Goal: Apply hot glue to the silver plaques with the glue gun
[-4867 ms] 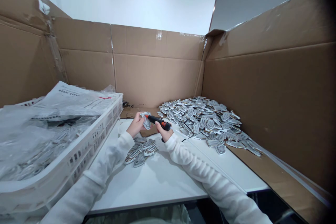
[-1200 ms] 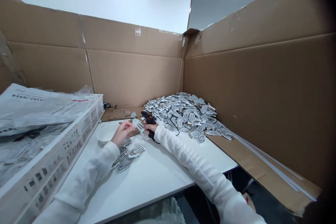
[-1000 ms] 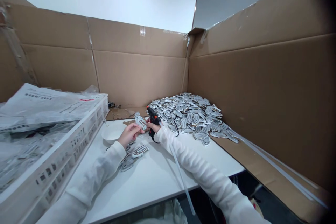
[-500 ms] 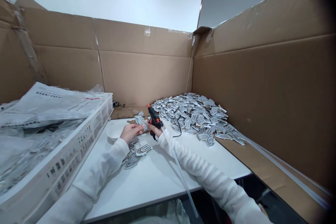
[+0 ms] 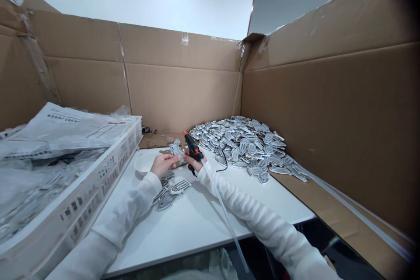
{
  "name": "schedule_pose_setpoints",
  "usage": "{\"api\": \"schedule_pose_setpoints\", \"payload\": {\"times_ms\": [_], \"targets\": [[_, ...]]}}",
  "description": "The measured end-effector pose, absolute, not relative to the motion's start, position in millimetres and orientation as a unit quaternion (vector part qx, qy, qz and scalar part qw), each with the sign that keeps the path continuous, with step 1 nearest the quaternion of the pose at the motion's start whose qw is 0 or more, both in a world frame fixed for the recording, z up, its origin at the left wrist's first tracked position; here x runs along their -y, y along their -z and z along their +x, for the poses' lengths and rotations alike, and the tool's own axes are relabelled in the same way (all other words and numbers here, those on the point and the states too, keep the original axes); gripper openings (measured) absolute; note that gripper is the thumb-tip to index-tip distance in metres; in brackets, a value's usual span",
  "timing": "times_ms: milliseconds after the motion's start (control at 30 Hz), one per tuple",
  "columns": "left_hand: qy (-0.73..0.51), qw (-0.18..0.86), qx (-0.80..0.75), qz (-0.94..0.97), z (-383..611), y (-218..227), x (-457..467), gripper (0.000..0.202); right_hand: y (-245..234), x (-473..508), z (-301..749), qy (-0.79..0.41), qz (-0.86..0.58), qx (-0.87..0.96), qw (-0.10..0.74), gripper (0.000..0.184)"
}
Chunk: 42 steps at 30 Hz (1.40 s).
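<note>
My left hand (image 5: 162,165) pinches a small grey-and-white flat piece (image 5: 176,150) above the table. A black hot glue gun (image 5: 193,146) with an orange tip is gripped in my right hand (image 5: 197,164), its nozzle pointing up and away from me. From its back end a long translucent glue stick (image 5: 226,218) trails down past the table's front edge. The fingertips of both hands meet near the piece; whether the right fingers also hold it, I cannot tell. Several similar pieces (image 5: 170,193) lie loosely under my left wrist.
A large heap of grey-and-white pieces (image 5: 243,140) rises at the back right. On the left stands a white plastic crate (image 5: 98,179) with bagged pieces and a printed bag (image 5: 72,129) on top. Cardboard walls (image 5: 180,87) enclose the white table (image 5: 197,227). A black cord (image 5: 225,162) lies near the gun.
</note>
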<state>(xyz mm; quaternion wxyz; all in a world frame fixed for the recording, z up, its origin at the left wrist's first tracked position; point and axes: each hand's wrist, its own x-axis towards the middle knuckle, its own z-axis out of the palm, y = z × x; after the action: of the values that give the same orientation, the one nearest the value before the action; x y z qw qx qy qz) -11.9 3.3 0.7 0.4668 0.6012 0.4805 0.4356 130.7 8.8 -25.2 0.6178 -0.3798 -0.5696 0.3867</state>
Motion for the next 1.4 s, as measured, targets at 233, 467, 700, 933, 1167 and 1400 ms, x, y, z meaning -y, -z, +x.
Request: {"api": "schedule_pose_setpoints", "payload": {"times_ms": [233, 467, 700, 933, 1167, 1400], "targets": [[-0.396, 0.427, -0.515, 0.629, -19.2, 6.5, -12.6, 0.046, 17.0, 3.5, 127.4, -0.386, -0.380, 0.580, 0.609, 0.022], [-0.421, 0.459, -0.463, 0.631, -14.4, 2.4, -5.8, 0.049, 9.3, 5.8, 128.9, -0.465, -0.341, 0.547, 0.607, 0.029], [-0.523, 0.509, -0.364, 0.579, -4.0, 5.7, -3.5, 0.034, 10.8, 5.4, 129.8, -0.342, -0.403, 0.595, 0.606, 0.030], [-0.507, 0.546, -0.353, 0.566, -5.1, 4.0, -5.7, 0.020, 6.9, 15.0, 133.1, -0.304, -0.500, 0.573, 0.574, 0.034], [-0.520, 0.580, -0.357, 0.516, -1.4, 2.7, -1.8, 0.015, 9.3, 15.9, 134.3, -0.278, -0.548, 0.536, 0.579, 0.037], [-0.525, 0.587, -0.349, 0.508, -0.9, 2.4, -3.2, 0.016, 3.7, 19.6, 134.9, -0.280, -0.496, 0.614, 0.547, 0.039]]}}
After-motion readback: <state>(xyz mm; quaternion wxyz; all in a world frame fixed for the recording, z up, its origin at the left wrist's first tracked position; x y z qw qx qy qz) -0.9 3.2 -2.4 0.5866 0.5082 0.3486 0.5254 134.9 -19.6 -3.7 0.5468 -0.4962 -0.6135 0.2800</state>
